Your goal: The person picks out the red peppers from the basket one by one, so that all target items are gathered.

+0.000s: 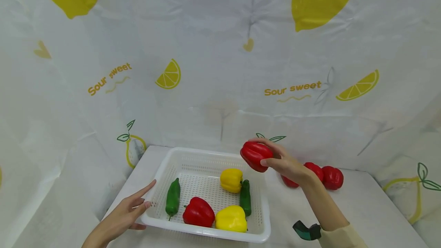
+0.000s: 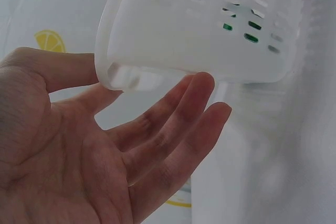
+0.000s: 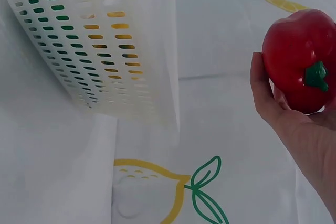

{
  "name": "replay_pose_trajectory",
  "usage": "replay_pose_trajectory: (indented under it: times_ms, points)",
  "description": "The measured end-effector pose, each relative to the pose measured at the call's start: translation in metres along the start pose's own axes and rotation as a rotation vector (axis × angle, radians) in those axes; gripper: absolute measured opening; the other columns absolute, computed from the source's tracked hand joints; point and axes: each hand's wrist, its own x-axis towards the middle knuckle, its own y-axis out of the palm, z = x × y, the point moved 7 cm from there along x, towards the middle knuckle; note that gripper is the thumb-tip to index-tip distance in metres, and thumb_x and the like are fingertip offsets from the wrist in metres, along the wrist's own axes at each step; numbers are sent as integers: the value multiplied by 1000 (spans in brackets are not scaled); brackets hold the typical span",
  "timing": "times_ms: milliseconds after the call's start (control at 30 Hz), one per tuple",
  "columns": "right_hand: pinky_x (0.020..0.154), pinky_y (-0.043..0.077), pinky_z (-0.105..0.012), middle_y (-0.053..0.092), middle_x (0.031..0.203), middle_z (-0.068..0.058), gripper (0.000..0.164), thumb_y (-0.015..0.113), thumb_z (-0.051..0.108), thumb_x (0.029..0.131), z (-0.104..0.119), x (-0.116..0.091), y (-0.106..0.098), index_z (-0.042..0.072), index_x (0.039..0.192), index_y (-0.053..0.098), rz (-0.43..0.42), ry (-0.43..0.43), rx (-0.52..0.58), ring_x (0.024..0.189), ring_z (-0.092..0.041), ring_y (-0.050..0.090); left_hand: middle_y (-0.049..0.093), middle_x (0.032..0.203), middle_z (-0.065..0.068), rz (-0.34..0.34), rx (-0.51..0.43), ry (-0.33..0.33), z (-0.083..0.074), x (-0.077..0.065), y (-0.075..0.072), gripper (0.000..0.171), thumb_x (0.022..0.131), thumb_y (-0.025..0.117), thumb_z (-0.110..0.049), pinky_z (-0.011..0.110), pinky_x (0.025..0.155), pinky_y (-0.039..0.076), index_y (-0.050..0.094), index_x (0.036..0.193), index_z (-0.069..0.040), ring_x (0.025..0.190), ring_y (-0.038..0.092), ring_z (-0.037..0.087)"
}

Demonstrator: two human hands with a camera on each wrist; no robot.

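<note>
right hand point(image 1: 288, 164) grips red bell pepper point(image 1: 254, 156), aloft by perforated basket's point(image 1: 206, 233) far right corner | left hand point(image 1: 120, 212) unclenched at its left edge | mid-transfer, I'd say; next calls for lowering inside | more red bell peppers point(image 1: 333, 178) toward worktop's point(image 1: 348, 217) far right corner

One basket point(image 1: 194, 231) — nine vegetables point(image 1: 231, 218)
Five red peppers point(image 1: 198, 212), three at the basket's three o'clock — two yellow peppers point(image 1: 231, 180), two long green vegetables point(image 1: 173, 197).
</note>
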Motion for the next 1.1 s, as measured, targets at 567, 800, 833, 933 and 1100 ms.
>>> replay_pose_trajectory:
  times_ms: [567, 800, 833, 933, 1100]
  points:
    - [98, 64, -33, 63, 143, 10, 58, 66, 3, 96, 1, -15, -8, 18, 150, 52, -73, -67, -9, 125, -15, 64, 56, 150, 37, -2, 1, -1, -1, -1, 0, 72, 113, 56, -31, 53, 80, 69, 21, 175, -16, 116, 68, 32]
    - [99, 64, -32, 65, 141, 8, 54, 56, 3, 100, 3, -17, -10, 17, 151, 53, -72, -88, 52, 124, -14, 64, 53, 152, 39, -4, 5, -2, -1, -2, 1, 72, 113, 57, -31, 52, 79, 69, 22, 175, -17, 117, 68, 33]
    - [100, 63, -32, 66, 140, 8, 53, 55, 2, 100, 3, -17, -10, 16, 151, 53, -66, -94, 66, 124, -14, 64, 53, 153, 39, -3, 4, -2, -1, -2, 1, 72, 113, 57, -31, 52, 79, 69, 22, 175, -17, 117, 68, 33]
    - [100, 63, -31, 66, 140, 7, 52, 51, 1, 102, 3, -18, -10, 16, 151, 52, -52, -105, 99, 124, -13, 65, 53, 152, 39, -3, 2, -4, -1, -1, 0, 73, 113, 57, -31, 52, 79, 69, 21, 175, -17, 116, 68, 32]
    - [100, 64, -34, 61, 146, 8, 56, 50, -2, 102, 2, -20, -8, 20, 153, 51, -27, -112, 140, 129, -14, 62, 53, 153, 39, 0, 5, -2, 0, 0, 0, 73, 114, 56, -30, 51, 79, 69, 20, 175, -15, 115, 68, 30]
